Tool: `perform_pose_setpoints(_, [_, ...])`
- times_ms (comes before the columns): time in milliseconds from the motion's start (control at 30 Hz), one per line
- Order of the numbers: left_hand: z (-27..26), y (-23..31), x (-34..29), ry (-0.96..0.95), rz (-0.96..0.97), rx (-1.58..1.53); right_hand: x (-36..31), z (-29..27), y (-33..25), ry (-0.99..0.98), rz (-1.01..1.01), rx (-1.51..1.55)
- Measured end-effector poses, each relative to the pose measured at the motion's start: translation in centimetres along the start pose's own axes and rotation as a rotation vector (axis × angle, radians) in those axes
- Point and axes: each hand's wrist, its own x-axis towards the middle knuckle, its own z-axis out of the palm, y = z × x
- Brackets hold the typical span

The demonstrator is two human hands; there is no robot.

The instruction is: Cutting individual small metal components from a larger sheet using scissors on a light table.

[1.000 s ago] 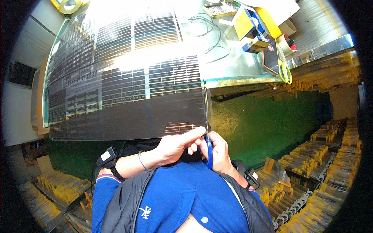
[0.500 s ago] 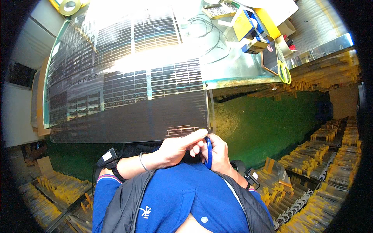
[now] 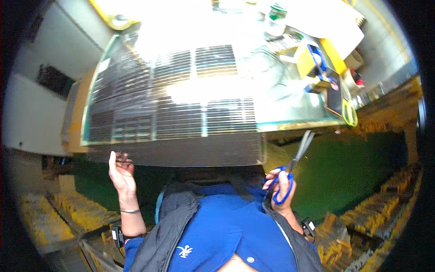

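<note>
A large dark glossy panel with striped rectangular cells, like a solar panel, lies on the table, its near edge jutting past the table's front. By that panel's near left corner is my left hand, palm up, thumb and fingers apart. Its fingertips look dark and blurred at the panel edge; whether they touch it I cannot tell. My right hand grips blue-handled scissors to the right of the panel's near right corner. The blades point up and away, slightly parted.
On the glass-topped table stand a yellow and blue tape dispenser and yellow-green scissors at the right edge. A tape roll lies far left. Racks with yellow pieces stand on both sides over a green floor.
My hands have parted from the panel's near right corner. The left went to the left corner; the right moved right with the scissors, whose blades now show. The view has shifted.
</note>
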Motion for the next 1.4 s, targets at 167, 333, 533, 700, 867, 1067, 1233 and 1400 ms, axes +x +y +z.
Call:
perform_pose_setpoints(167, [-1.1, 7.3, 0.5, -0.009, 0.237, 0.514, 2.4, 4.4, -3.1, -0.044, -0.118, -0.019])
perform_pose_setpoints(333, [-0.6, 14.0, 4.0, -0.046, 0.531, 0.782, 3.1, 6.9, -0.8, -0.243, -0.25, -0.226])
perform_pose_setpoints(533, [-0.8, 24.4, 12.5, -0.109, 0.745, 0.527, 2.6, 7.0, 0.2, -0.351, -0.183, -0.176])
perform_pose_setpoints(700, [2.8, 27.1, 15.2, -0.181, 0.823, 0.365, 3.2, 5.0, 0.4, -0.228, -0.177, -0.204])
perform_pose_setpoints(867, [13.2, 20.1, 14.4, -0.419, 0.93, 0.823, 3.0, 4.1, 0.1, -0.21, -0.144, -0.223])
perform_pose_setpoints(1067, [24.3, 5.4, 12.3, -0.973, 0.659, 1.094, 3.0, 5.4, -0.8, -0.209, -0.179, -0.119])
perform_pose_setpoints(1233, [27.2, 0.0, 9.2, -1.192, 0.533, 1.108, 3.6, 7.1, -2.2, -0.193, -0.233, -0.035])
perform_pose_setpoints(1400, [26.5, -0.3, 4.1, -0.848, 1.15, 1.249, 5.1, 7.3, -2.0, -0.163, -0.267, -0.076])
